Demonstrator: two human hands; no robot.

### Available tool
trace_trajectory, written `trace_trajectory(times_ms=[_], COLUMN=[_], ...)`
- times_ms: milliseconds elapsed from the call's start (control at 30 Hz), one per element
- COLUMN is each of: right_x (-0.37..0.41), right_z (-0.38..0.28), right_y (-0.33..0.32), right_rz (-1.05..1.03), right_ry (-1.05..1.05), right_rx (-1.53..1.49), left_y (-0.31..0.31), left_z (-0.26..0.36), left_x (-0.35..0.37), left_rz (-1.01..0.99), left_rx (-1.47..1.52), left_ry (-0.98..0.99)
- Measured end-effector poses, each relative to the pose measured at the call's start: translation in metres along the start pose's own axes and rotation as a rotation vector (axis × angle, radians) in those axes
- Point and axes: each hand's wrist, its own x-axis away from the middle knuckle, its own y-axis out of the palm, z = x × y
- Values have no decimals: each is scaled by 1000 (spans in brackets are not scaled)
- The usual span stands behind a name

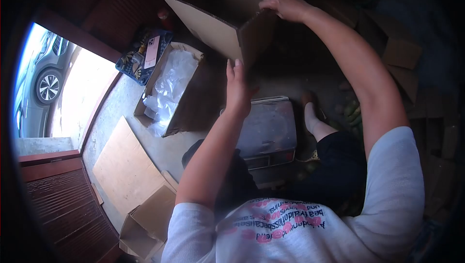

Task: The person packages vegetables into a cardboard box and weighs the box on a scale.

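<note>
scale [269,127] lies on the floor nearest the person. just beyond it, left hand [237,86] open, fingers straight, flat against near corner of tilted cardboard box [213,20]. right hand [286,6] curled over its far rim, gripping.

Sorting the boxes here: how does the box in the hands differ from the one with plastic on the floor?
The held box is raised and tilted, the left hand at its corner and the right hand on its rim; the floor box lies flat, untouched. The held box shows nothing inside; the floor box holds clear plastic. Both are open brown cardboard.
</note>
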Motion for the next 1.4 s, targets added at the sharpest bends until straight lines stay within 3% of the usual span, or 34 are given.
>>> trace_trajectory(times_ms=[67, 100, 167, 233, 267, 367, 467, 567, 600, 633, 667, 733, 800, 867, 900, 967, 1033, 1067, 1167, 1267, 1367, 1400], right_x=[-20, -19, 1, 51, 85, 215, 356, 509, 578, 606, 642, 700, 713, 695, 716, 826, 958, 1002, 993, 860, 801, 786], right_z=[15, 8, -32, -53, -64, -67, -74, -93, -131, -151, -161, -186, -217, -235, -238, -245, -241, -245, -236, -226, -243, -253], right_y=[23, 45, 56, 67, 62, 42, -6, -24, -48, -67, -86, -120, -142, -176, -170, -133, -88, -74, -80, -130, -167, -181], right_rz=[128, 315, 173, 76, 25, -80, -219, -16, -80, -230, -430, -593, -512, 69, 288, 825, 1487, 1670, 1728, 1726, 1309, 1175], right_ry=[142, 241, 361, 60, 12, 235, 780, 1249, 1468, 1530, 1663, 1884, 2041, 2579, 2748, 2766, 2408, 2222, 2072, 2238, 2166, 2046], right_rx=[140, 299, 42, 43, 33, -24, -85, 7, 309, 591, 725, 826, 1156, 889, 827, 470, -78, -300, -382, 83, 175, 120], left_y=[-1, -3, -6, -4, -3, -2, 2, 0, 2, -7, -4, -5, 5, 13, 18, 24, 27, 25, 25, 25, 25, 27], left_z=[-4, -12, -25, -39, -43, -56, -65, -70, -77, -71, -68, -65, -65, -65, -67, -69, -70, -70, -66, -62, -62, -62], left_x=[-5, -9, -13, -11, -8, 1, 13, 26, 30, 28, 33, 35, 42, 48, 53, 62, 69, 68, 71, 75, 78, 79], left_rz=[-1, -5, 10, 40, 30, -12, -69, -90, -134, -139, -141, -127, -117, -114, -115, -121, -129, -138, -138, -145, -147, -151], left_rx=[-50, -90, -148, -179, -170, -203, -180, -154, -147, -125, -136, -138, -145, -139, -126, -118, -123, -121, -133, -135, -144, -150], left_ry=[-8, -9, -27, -65, -88, -123, -118, -76, -112, -108, -93, -73, -50, -48, -55, -71, -91, -88, -59, -43, -39, -40])
